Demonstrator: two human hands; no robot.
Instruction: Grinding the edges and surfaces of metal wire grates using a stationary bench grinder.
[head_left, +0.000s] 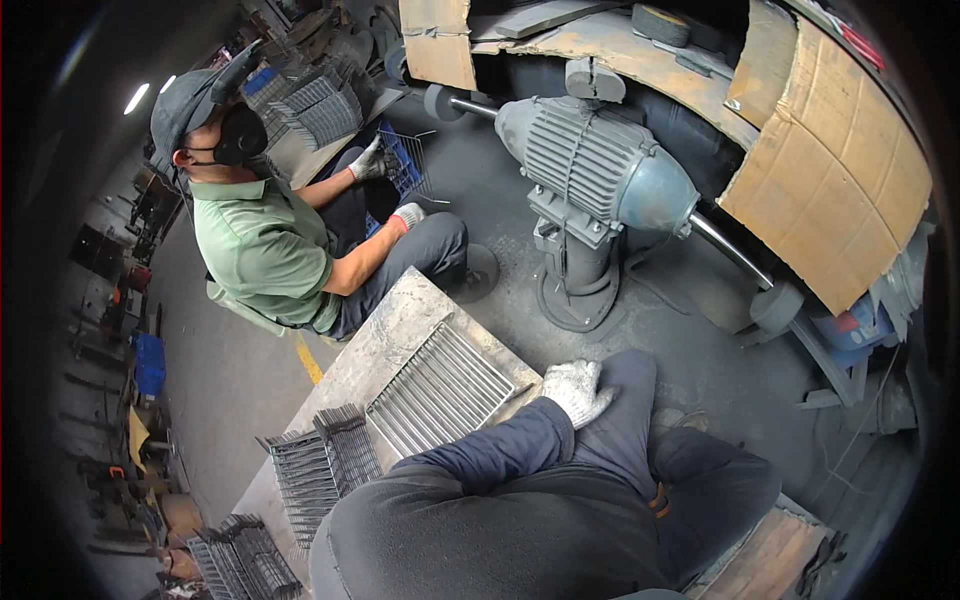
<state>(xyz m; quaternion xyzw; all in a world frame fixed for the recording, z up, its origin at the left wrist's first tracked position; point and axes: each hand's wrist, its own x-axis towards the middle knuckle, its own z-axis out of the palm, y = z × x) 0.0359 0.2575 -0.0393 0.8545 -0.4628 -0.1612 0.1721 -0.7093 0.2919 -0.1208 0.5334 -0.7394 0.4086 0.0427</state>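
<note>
Worn, pale bench top (pixel 408 305) is seen L of ctr; 1 flat wire grate (pixel 440 390) is laid nr its far end, w/ dark grate stack (pixel 320 465) set alongside. On grey floor (pixel 225 400), motor grinder (pixel 580 165) is stood on pedestal. In bkgd, wire racks (pixel 318 108) are piled on 2nd bench (pixel 312 163).

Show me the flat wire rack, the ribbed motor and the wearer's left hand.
Flat wire rack (pixel 440 389), head view: middle of its bars.
Ribbed motor (pixel 598 160), head view: finned housing.
Left hand (pixel 577 392), head view: back of glove.
</note>
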